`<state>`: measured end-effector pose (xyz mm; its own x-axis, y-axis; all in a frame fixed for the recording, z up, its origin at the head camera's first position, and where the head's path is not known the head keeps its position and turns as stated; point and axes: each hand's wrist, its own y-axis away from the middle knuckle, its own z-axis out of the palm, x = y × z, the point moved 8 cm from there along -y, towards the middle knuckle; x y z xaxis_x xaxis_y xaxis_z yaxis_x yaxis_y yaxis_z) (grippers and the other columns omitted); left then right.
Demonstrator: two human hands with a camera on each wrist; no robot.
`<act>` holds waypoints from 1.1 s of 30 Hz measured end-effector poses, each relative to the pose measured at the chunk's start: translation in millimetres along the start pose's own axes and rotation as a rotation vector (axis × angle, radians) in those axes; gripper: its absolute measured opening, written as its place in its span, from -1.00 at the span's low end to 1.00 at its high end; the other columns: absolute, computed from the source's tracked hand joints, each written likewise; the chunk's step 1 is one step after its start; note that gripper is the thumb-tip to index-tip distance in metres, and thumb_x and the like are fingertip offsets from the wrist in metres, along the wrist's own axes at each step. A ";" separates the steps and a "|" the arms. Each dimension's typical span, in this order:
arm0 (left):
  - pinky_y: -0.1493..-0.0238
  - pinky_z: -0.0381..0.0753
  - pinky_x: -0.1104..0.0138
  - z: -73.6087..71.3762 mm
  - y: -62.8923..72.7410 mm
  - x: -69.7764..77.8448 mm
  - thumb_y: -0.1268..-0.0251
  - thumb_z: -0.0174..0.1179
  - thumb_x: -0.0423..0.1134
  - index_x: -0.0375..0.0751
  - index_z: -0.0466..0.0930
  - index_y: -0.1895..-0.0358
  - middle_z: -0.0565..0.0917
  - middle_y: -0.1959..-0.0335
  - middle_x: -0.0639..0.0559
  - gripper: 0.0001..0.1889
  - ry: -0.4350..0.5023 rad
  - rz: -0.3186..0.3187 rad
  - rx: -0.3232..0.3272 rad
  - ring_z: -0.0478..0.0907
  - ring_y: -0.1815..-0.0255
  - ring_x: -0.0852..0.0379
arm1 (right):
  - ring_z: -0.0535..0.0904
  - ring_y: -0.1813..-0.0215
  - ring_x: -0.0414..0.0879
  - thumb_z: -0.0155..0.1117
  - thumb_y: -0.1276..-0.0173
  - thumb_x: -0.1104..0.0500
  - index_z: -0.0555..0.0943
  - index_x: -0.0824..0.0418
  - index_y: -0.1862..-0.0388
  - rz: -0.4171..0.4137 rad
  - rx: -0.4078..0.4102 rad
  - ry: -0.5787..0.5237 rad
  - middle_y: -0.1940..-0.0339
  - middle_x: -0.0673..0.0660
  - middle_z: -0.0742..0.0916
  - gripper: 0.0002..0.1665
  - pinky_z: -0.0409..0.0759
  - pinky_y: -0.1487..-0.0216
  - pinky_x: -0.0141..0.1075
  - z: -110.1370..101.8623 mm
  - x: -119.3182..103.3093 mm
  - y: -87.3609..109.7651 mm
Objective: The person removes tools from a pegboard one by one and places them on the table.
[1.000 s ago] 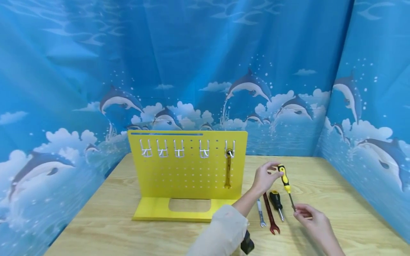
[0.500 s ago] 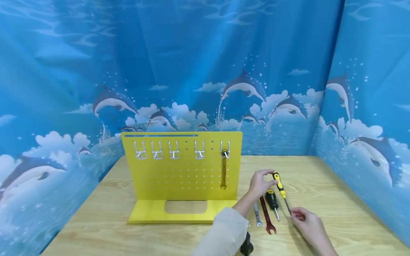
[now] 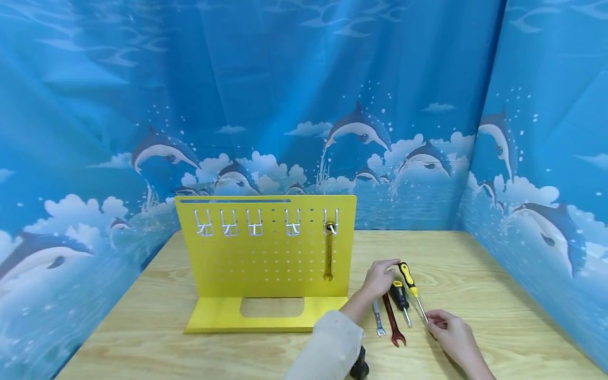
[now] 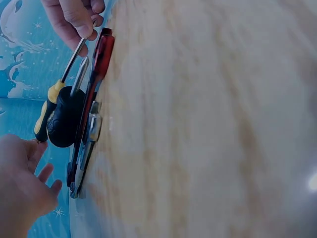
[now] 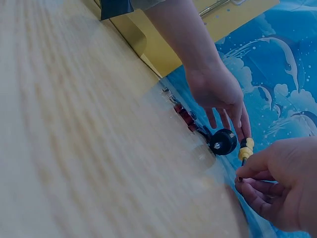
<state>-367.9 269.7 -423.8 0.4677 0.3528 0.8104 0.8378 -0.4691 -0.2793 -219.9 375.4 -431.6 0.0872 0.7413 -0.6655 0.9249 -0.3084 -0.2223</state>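
A slim screwdriver with a yellow-and-black handle [image 3: 407,277] slants low over the table between both hands. My left hand [image 3: 379,278] holds the end of its handle with the fingertips. Down at the tip of the shaft, my right hand [image 3: 451,336] pinches the metal between thumb and fingers. Just left of it lies a stubbier black screwdriver [image 3: 399,296]. A red open-end wrench [image 3: 393,323] and a smaller silver wrench [image 3: 378,320] lie beside that, roughly parallel. The left wrist view shows the slim screwdriver's shaft [image 4: 74,60] running up into the right fingers.
A yellow pegboard stand [image 3: 261,264] stands upright left of the hands, with several wire hooks along its top. From the rightmost hook hangs a wrench [image 3: 329,256]. Blue dolphin-print curtains [image 3: 266,105] enclose the wooden table [image 3: 142,338] at the back and sides.
Both hands have lowered the slim screwdriver toward the table, its handle end coming down most, beside the black screwdriver. The head view has shifted slightly to the right.
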 end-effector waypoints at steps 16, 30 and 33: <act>-0.23 0.21 0.25 9.3 -3.9 -15.3 -0.33 0.01 -0.17 -0.03 0.56 -0.10 0.55 -0.07 0.08 -0.68 -0.186 -0.001 -0.066 0.29 -0.22 0.11 | 0.51 0.42 -0.21 0.25 -0.09 0.34 0.64 0.41 0.25 -0.010 -0.001 0.031 0.47 0.06 0.65 -0.77 0.49 0.40 -0.38 2.5 -2.0 0.8; -0.29 0.10 0.25 14.2 -0.6 -17.1 -0.26 0.00 0.19 0.03 0.55 -0.10 0.55 -0.06 0.13 -0.53 -0.212 -0.044 -0.111 0.26 -0.24 0.09 | 0.56 0.34 -0.07 0.25 -0.11 0.32 0.62 0.43 0.21 0.007 -0.037 0.041 0.44 0.05 0.64 -0.75 0.52 0.32 -0.30 3.8 -4.9 1.0; -0.28 0.12 0.25 15.8 -0.3 -19.5 -0.21 0.03 0.24 0.07 0.54 -0.12 0.53 -0.08 0.14 -0.49 -0.200 -0.073 -0.126 0.24 -0.26 0.09 | 0.56 0.35 -0.09 0.25 -0.10 0.32 0.63 0.42 0.22 0.008 -0.034 0.045 0.45 0.05 0.64 -0.75 0.51 0.33 -0.30 3.4 -4.8 1.5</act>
<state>-372.9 275.8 -447.7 0.4640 0.5371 0.7044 0.8357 -0.5292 -0.1469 -220.2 369.4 -431.2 0.1107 0.7654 -0.6340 0.9362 -0.2943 -0.1919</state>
